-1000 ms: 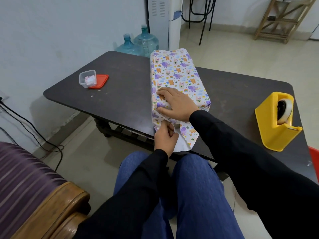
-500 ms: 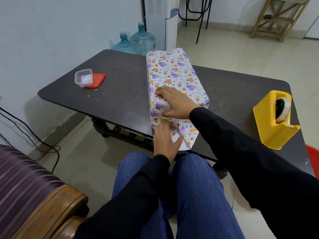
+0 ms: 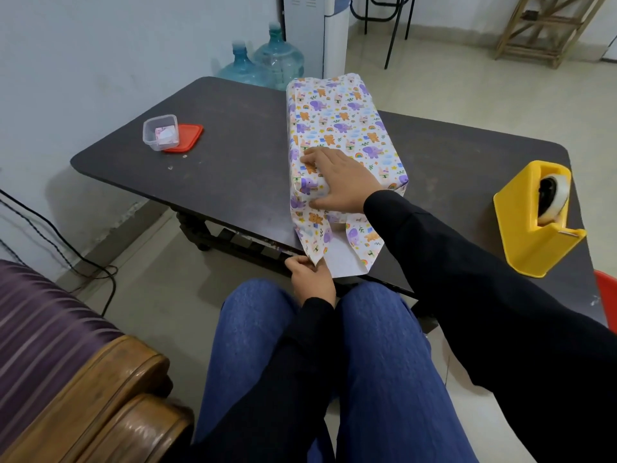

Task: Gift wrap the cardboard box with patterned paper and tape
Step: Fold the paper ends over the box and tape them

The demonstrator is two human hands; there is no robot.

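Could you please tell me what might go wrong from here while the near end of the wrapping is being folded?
1. The left hand pinches only the tip of the paper flap at the edge of the table; a hard tug could tear or crease it.
2. The tape dispenser stands off to the right, away from both hands. Lifting the right hand to reach it may let the folds on the box spring open.

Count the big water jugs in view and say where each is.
2. One jug stands on the floor beyond the table's far edge; the other jug is just right of it, beside the white dispenser. Others may be hidden behind the table.
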